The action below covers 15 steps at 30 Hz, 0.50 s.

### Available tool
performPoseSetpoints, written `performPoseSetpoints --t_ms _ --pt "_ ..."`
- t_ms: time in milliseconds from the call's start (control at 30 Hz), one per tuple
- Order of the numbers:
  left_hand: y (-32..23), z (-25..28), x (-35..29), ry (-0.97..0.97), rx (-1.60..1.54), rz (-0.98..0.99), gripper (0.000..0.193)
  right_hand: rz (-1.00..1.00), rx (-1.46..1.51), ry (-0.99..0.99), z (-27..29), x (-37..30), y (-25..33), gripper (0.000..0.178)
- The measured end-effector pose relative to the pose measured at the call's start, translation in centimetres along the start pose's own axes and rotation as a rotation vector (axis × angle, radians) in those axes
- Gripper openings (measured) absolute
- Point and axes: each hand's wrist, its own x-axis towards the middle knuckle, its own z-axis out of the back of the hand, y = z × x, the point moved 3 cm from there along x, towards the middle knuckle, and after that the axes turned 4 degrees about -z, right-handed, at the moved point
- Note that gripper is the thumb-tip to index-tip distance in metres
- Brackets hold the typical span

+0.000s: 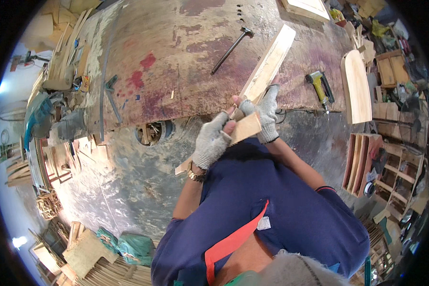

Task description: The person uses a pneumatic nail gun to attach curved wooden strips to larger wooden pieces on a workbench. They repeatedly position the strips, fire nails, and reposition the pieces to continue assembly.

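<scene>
Your left hand (212,143) and right hand (264,112), both gloved, close their fingers around a long wooden board (267,66) held over the near edge of the workbench (176,47), its length slanting up-right toward the hammer (232,50), open bench around it.

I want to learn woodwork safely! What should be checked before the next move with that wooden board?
1. Both hands gloved: ok; left hand, right hand.
2. Long board gripped by both hands: ok.
3. Small wood block pressed against it: ok.
4. Hammer away from hands: ok.
5. Nail gun lying untouched on workbench: ok.
6. Board free of cracks: cannot tell.
</scene>
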Motion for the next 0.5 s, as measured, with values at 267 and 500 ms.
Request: performPoseSetpoints --t_ms 267,500 --pt "0.2 -1.3 -0.4 -0.111 0.095 -0.007 0.061 0.642 -0.481 0.383 5.8 9.6 4.2 0.114" --pt "0.6 -2.0 -1.0 -0.18 0.002 0.004 0.06 1.166 -1.304 0.791 2.6 16.6 7.0 0.111"
